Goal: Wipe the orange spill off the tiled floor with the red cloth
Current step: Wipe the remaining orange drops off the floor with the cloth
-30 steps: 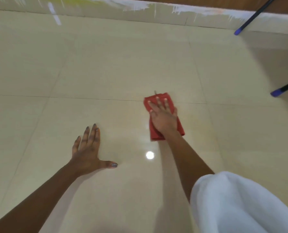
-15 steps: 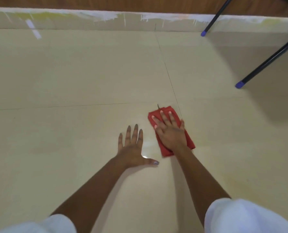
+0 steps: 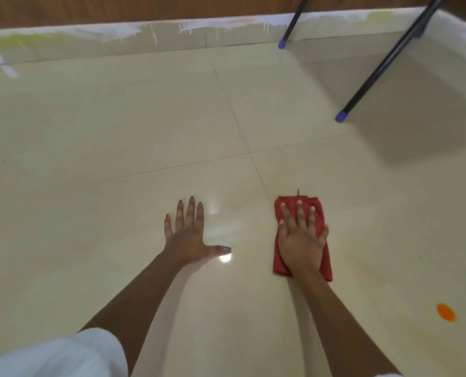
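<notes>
The red cloth (image 3: 320,213) lies folded flat on the cream tiled floor (image 3: 117,148), right of centre. My right hand (image 3: 301,240) presses down on it, palm flat and fingers spread. A small orange spill (image 3: 446,312) sits on the floor at the lower right, well apart from the cloth. Faint orange smears show on the tiles around the cloth. My left hand (image 3: 189,235) rests flat on the bare floor to the left, fingers apart, holding nothing.
Two black legs with blue feet (image 3: 342,115) (image 3: 281,44) stand at the upper right, casting a shadow. A paint-streaked skirting (image 3: 145,39) runs along the far wall. A white sleeve (image 3: 63,355) fills the lower left corner.
The view has swung right, bringing the orange spill into sight at the lower right. My right hand has slid the cloth to the right, and my left hand has followed across the floor.
</notes>
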